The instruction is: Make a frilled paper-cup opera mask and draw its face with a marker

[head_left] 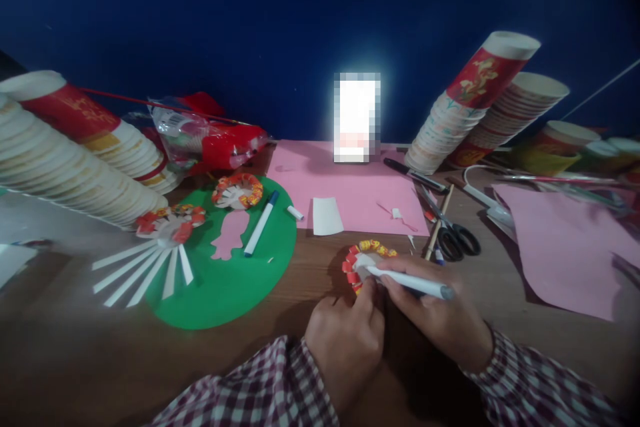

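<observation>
My right hand grips a white marker, its tip end against the inside of a small ring-shaped craft. That craft looks made from a paper cup, with red and yellow curled strips around its rim. With fingers curled, my left hand pinches the craft's near edge. To the left, a similar curled-rim craft and a pink paper cutout lie on a green paper circle. A blue-capped marker rests beside the cutout. Another cup craft has white strips fanned out from it.
Stacked paper cups lean at the left and the right. Black-handled scissors lie right of my hands. Pink paper lies under a bright, blurred-out screen. More pink paper is at the right.
</observation>
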Demonstrator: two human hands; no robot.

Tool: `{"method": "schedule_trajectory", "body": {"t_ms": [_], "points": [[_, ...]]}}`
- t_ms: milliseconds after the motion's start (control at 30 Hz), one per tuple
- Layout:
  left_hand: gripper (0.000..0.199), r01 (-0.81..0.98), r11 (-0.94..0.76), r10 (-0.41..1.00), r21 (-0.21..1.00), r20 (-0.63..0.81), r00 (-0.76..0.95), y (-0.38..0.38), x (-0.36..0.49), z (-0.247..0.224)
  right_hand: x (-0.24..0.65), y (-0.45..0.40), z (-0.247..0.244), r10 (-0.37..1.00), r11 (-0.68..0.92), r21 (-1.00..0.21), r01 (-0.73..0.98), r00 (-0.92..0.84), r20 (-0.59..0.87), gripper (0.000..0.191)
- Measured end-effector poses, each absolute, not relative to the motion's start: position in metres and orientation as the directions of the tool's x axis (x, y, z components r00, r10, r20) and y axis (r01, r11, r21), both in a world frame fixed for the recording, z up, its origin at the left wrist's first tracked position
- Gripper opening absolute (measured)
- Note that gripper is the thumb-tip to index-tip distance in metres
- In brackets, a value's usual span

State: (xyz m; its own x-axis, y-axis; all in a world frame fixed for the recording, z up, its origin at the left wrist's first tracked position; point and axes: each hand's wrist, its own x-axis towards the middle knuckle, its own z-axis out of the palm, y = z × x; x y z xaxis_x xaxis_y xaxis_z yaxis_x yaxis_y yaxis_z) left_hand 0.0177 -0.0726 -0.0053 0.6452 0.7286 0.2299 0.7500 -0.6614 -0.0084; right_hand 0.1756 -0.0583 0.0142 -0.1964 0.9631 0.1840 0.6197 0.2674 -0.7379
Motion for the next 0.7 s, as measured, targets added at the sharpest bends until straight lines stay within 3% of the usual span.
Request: {"method": "schedule_trajectory", "body": {"t_ms": [533,700], "points": [[0.024,0.737,-0.676,0.715,-0.023,0.223,0.663,-0.0731,0.0171,-0.0043,0.1741,-0.0574,0.0107,0.951,0.308,-0.707,0.636,-0.18,0.253,0.02],[0.029,0.764,-0.646,0.749,-0.014,0.182,0.637,-0.072,0.0182,-0.0033,0.1771,-0.0608,0.0177,0.962,0.244,-0.765,0.596,-0.046,0.271,0.016]]}}
